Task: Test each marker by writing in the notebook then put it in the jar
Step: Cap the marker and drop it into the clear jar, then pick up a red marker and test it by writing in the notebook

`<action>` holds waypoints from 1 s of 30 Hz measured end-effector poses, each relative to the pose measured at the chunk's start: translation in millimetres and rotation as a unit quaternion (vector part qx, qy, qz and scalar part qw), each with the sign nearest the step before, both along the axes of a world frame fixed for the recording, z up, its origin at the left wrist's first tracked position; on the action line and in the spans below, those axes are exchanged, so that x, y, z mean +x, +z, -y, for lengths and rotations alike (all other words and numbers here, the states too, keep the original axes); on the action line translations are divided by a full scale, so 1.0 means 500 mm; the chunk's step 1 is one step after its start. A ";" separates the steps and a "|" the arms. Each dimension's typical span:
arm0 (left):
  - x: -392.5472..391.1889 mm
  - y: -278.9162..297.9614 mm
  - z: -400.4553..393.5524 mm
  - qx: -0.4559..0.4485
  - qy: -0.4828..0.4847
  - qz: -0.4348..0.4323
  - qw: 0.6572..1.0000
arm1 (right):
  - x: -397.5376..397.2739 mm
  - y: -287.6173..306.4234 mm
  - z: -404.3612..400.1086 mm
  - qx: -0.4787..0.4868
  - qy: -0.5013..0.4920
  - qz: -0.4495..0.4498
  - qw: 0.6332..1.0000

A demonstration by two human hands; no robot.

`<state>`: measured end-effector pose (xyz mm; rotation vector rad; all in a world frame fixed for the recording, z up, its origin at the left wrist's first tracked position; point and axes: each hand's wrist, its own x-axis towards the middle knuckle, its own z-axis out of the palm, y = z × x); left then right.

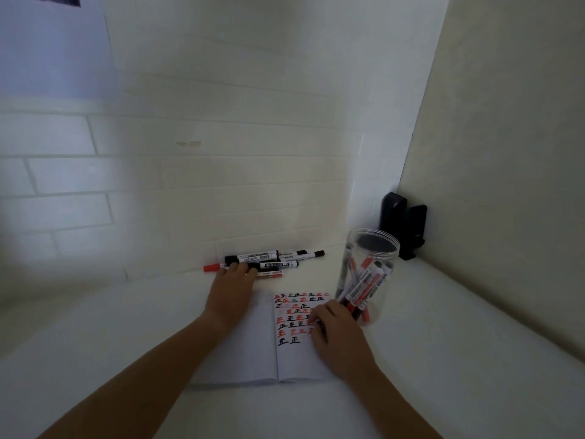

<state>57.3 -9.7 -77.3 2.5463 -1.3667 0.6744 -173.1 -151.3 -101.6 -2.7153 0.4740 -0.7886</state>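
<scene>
Open notebook flat on white table, right page filled with red and black marks. Left hand reaching past notebook's far edge, fingers on loose marker pile by tiled wall. Right hand resting on notebook's right page, fingers curled. Clear jar just right of notebook, holding several markers. Black object in corner beyond jar.

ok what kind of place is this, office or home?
Can't tell for sure; probably a plain desk corner set up for the task. White tabletop against a white brick-pattern wall, an open notebook, loose markers and a clear jar.
</scene>
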 end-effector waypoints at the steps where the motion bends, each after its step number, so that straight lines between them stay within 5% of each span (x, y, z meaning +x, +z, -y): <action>1: 0.009 -0.002 0.000 0.009 0.018 -0.001 1.000 | 0.000 -0.002 0.001 0.001 0.001 0.001 1.000; 15: 0.035 0.003 0.002 -0.032 0.027 -0.064 0.997 | 0.002 -0.012 0.004 -0.003 -0.021 0.031 0.999; 21: -0.024 0.037 -0.010 -0.113 -0.141 -0.024 0.983 | -0.003 -0.005 -0.008 -0.069 -0.092 0.092 0.989; 30: -0.137 -0.003 -0.027 -0.099 -0.296 -0.202 0.928 | -0.001 -0.005 -0.014 -0.157 0.040 0.107 0.981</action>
